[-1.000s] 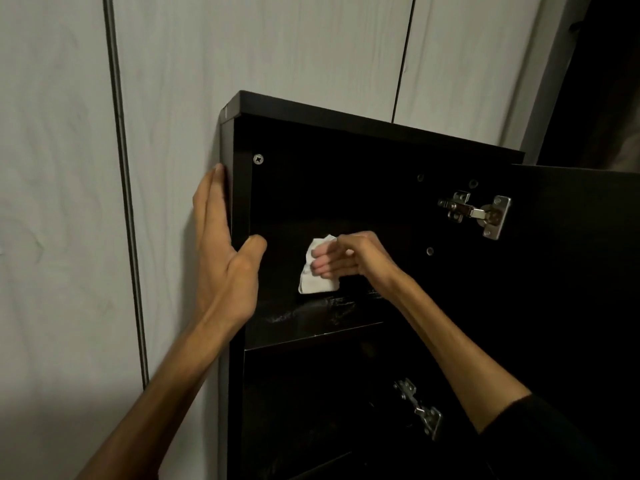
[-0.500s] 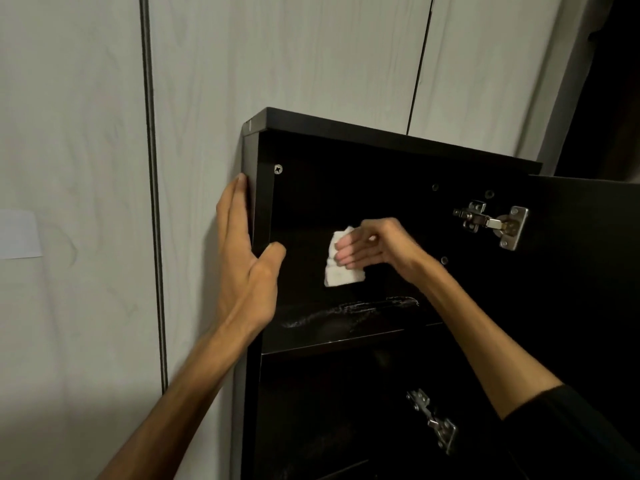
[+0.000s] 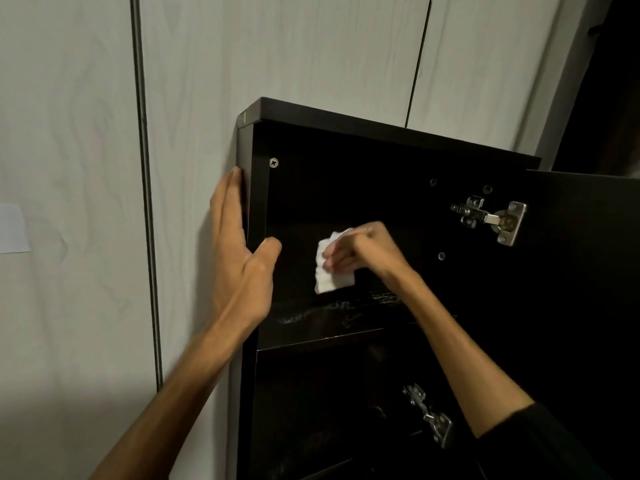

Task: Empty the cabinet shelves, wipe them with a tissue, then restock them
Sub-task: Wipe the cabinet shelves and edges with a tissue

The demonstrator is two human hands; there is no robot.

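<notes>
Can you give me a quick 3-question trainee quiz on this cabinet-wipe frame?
1. True or false: the left hand holds the tissue.
2. The right hand wipes: A) the door, B) inside the top compartment, C) the wall.
3. What does the left hand rest on?

Key: 1 false; 2 B; 3 the cabinet left side panel, fingers flat outside, thumb at the front edge.
</notes>
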